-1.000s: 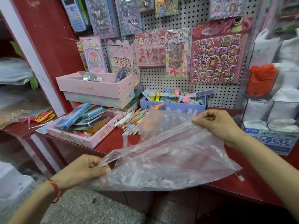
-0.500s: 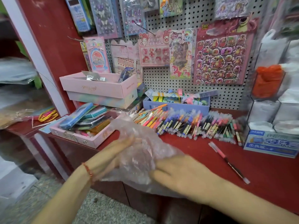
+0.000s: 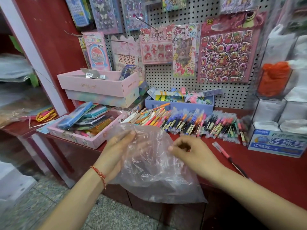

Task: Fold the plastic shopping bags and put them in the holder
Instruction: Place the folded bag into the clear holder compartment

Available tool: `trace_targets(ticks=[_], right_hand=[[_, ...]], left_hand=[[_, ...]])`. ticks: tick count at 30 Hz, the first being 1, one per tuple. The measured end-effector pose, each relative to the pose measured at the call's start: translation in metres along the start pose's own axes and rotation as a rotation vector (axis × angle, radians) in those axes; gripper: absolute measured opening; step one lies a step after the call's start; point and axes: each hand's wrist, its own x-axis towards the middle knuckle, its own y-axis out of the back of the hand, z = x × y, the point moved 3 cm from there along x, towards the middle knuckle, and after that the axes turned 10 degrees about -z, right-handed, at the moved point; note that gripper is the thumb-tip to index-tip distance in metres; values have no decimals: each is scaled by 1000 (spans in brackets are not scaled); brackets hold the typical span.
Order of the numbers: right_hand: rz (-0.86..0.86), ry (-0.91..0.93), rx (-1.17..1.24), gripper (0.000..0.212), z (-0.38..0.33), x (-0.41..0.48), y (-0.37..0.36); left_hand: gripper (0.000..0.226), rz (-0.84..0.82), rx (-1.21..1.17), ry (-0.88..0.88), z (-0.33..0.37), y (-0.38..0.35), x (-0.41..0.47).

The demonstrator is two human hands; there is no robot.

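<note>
Crinkled clear plastic bag (image 3: 149, 173) in grip of left hand (image 3: 116, 151); its edge in right hand (image 3: 194, 155)

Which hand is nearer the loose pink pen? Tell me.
Right. The right hand pinches the plastic bag a short way left of the loose pink pen; the left hand holds the bag's far side, farther off.
</note>
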Motion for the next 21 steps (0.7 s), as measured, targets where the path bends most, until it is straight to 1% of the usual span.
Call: trace_targets(ticks=[2,4,5,6,7,9,10,11,12,13,15,17,19,20,21], right_hand=[[120,-17,136,18,7,6,9],[302,-29,265,21,14,10,26],[363,-30,294,20,16,11,34],[387,-29,301,19,18,11,39],[376,-14,296,18,20,11,43],[288,31,274,16,19,13,47],[233,51,265,15,17,14,49],[182,67,253,14,18,15,51],[142,77,249,14,18,17,53],[115,80,261,12,19,18,54],[78,65,303,11,21,19,57],[9,40,327,27,23,19,61],[-128,22,298,37,24,18,66],[-208,3,282,35,24,17,69],[-274,-25,267,28,25,18,73]], left_hand=[[21,112,27,-36,-2,6,0],[24,254,-34,-34,-8,16,0],[24,294,-51,-25,-11,19,0],[23,282,-72,-8,-14,20,0],[24,236,-120,21,-16,19,1],[32,52,-299,124,-15,14,1],[39,-15,-414,183,-13,12,1],[45,-43,-528,232,-10,12,0],[48,-28,-627,268,-11,15,2],[45,12,-693,283,-12,19,4],[27,152,-697,233,-18,35,13],[23,268,-673,146,-20,50,23],[24,338,-690,71,-17,67,29],[25,369,-694,48,-12,74,31],[25,382,-703,24,-7,79,32]])
